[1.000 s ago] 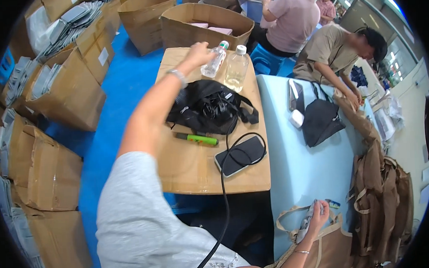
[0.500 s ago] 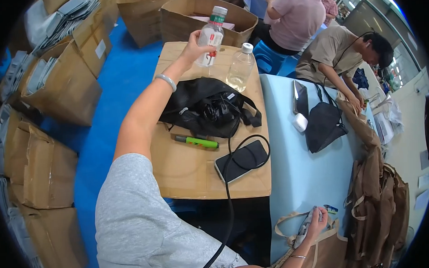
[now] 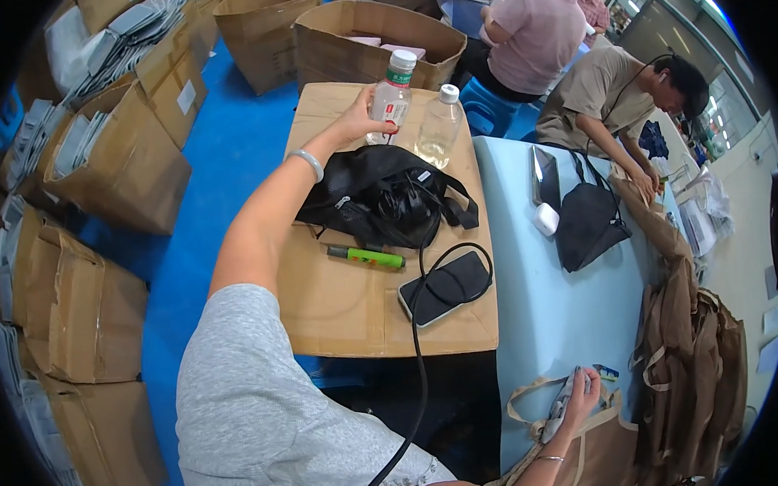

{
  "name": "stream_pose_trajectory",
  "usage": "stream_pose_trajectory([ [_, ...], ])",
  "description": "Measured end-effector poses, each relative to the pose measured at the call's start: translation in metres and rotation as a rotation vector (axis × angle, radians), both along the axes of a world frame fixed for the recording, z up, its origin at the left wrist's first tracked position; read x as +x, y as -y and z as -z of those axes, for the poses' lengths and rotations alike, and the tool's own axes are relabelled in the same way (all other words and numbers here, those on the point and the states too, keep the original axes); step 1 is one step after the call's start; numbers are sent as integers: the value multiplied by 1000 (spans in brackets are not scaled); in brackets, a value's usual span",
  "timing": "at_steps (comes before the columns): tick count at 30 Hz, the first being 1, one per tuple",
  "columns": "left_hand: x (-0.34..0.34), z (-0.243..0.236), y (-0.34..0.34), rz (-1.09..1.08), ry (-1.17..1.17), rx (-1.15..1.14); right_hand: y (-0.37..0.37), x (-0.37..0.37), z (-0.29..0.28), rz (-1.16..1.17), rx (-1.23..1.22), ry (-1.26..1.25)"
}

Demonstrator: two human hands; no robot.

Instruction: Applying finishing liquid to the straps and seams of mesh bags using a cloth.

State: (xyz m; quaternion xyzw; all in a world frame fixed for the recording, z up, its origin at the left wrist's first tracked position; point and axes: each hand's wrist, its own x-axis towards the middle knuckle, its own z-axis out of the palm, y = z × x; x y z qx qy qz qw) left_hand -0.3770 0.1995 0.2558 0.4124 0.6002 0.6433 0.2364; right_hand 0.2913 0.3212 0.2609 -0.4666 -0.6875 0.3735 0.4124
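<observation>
My left hand [image 3: 358, 121] is wrapped round a plastic bottle [image 3: 393, 95] with a white cap and a green, white and red label. The black bag hides part of its base, so I cannot tell whether it rests on the cardboard top. Just right of it stands a clear bottle [image 3: 439, 130] with a white cap and some pale liquid. My right hand [image 3: 580, 397], low on the right, pinches a crumpled grey cloth-like piece [image 3: 556, 414] over a brown bag [image 3: 589, 451] with beige straps. A small blue-green item [image 3: 606, 373] lies beside its fingertips.
On the cardboard-covered table [image 3: 340, 323] lie a black bag [image 3: 378, 191], a green marker [image 3: 365, 257] and a phone [image 3: 444, 289] with a black cable across it. A light-blue table [image 3: 531, 324] adjoins it, bearing a black pouch [image 3: 587, 234]. A co-worker [image 3: 587, 95] bends over its far end.
My left hand has brought the bottle lower and nearer, beside the clear bottle. My right hand keeps its hold on the grey piece. The whole view has shifted slightly.
</observation>
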Motion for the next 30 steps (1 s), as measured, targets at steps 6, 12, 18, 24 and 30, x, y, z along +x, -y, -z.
stream_pose_trajectory([
  [6,-9,-21,-4,-263,-256,269,2,-4,-5,32,67,80],
  [12,83,-133,29,113,-170,319,7,-15,-12,37,3,10],
  [18,150,-112,-88,243,-227,386,11,-16,-15,15,-30,-42],
  [24,169,-24,-176,80,-323,227,10,-21,-11,-12,-55,-137],
  [30,183,-17,-195,7,-413,72,10,-17,-11,-29,-112,-172],
])
